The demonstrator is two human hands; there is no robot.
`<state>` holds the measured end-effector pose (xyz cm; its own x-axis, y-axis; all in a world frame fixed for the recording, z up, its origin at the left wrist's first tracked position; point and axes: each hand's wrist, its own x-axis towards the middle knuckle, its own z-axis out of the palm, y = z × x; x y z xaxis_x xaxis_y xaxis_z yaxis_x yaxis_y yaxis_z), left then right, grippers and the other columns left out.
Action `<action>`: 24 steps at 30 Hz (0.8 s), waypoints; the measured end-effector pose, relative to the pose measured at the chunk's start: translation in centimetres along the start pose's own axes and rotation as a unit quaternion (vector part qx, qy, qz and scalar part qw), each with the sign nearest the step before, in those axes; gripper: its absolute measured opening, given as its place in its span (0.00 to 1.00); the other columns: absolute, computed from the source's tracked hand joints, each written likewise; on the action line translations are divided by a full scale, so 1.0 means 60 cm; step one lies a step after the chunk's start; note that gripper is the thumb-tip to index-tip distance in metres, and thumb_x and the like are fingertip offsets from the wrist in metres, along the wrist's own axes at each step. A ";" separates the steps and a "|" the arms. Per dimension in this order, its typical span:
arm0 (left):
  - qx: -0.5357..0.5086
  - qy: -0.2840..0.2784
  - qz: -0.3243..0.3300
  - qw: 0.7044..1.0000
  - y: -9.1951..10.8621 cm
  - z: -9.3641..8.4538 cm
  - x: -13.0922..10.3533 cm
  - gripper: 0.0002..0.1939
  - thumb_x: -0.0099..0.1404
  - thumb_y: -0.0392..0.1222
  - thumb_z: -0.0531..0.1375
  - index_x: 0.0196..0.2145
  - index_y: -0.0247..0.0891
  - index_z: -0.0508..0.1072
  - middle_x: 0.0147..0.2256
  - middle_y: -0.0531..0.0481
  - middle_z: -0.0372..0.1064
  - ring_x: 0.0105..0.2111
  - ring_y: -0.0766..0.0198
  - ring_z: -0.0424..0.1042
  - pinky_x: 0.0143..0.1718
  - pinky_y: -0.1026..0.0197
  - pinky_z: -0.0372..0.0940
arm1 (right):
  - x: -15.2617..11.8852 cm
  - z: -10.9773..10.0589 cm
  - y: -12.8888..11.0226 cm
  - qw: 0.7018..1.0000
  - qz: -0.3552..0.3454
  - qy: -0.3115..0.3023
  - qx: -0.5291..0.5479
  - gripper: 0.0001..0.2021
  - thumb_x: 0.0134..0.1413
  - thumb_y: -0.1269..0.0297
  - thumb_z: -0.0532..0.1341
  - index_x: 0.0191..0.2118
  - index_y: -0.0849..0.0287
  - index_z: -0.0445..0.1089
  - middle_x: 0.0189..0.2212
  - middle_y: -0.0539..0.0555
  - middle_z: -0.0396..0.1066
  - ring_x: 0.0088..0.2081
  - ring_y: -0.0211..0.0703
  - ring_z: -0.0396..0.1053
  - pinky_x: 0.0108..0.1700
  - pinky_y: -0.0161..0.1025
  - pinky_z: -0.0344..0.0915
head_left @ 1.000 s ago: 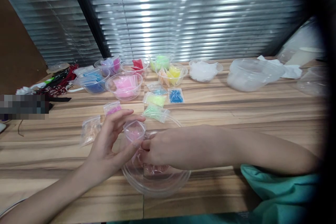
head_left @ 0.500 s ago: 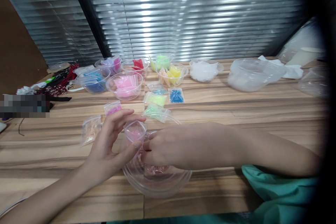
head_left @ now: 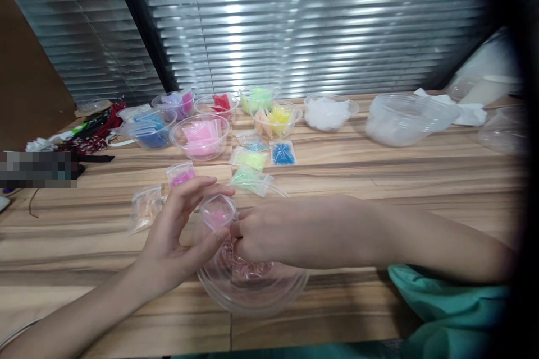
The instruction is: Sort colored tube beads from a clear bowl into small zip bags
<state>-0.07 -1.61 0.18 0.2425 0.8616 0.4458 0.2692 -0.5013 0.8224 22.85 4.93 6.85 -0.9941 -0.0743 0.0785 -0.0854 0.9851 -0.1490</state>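
My left hand (head_left: 185,224) curves its thumb and fingers around a small clear plastic container (head_left: 218,211) with a little pink stuff in it; whether it is a bag or a cup I cannot tell. Close beside it, my right hand (head_left: 265,230) is closed, its fingertips hidden against the container's right side. Below both hands stands a wide clear plastic bowl (head_left: 269,300), partly covered by them. Shiny reddish-pink, crinkled clear pieces (head_left: 252,268) show inside the bowl. Just left of my left hand lie a zip bag of pink beads (head_left: 182,174) and a peach-coloured bag (head_left: 146,207).
Green (head_left: 250,179), yellow-green (head_left: 251,159) and blue (head_left: 283,153) bags lie beyond my hands. Behind are clear bowls of coloured packets, such as pink (head_left: 201,137), plus a white-filled bowl (head_left: 328,112) and stacked containers (head_left: 400,120). Dark cords (head_left: 92,132) lie at left, before window blinds.
My right hand has shifted slightly up, uncovering more of the reddish-pink pieces in the bowl. The left hand and the small container have barely moved.
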 end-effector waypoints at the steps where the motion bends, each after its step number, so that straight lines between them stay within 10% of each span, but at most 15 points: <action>1: 0.001 0.000 0.000 1.000 0.000 0.000 0.000 0.30 0.68 0.31 0.65 0.63 0.49 0.62 0.56 0.46 0.73 0.56 0.58 0.74 0.59 0.53 0.70 | 0.000 -0.001 0.000 1.000 -0.005 0.010 0.024 0.13 0.72 0.68 0.56 0.31 0.55 0.67 0.38 0.44 0.74 0.41 0.35 0.69 0.54 0.35 0.63; 24: 0.000 0.000 0.001 1.000 -0.001 0.001 -0.001 0.31 0.67 0.31 0.66 0.63 0.51 0.62 0.56 0.46 0.73 0.56 0.57 0.74 0.59 0.51 0.70 | 0.001 -0.007 -0.007 1.000 -0.009 -0.005 0.021 0.12 0.63 0.77 0.60 0.29 0.56 0.65 0.31 0.44 0.70 0.35 0.36 0.64 0.45 0.38 0.61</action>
<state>-0.05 -1.63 0.13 0.2430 0.8610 0.4469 0.2681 -0.5024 0.8221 22.87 4.59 7.31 -0.9930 -0.0938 0.0721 -0.1060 0.9763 -0.1888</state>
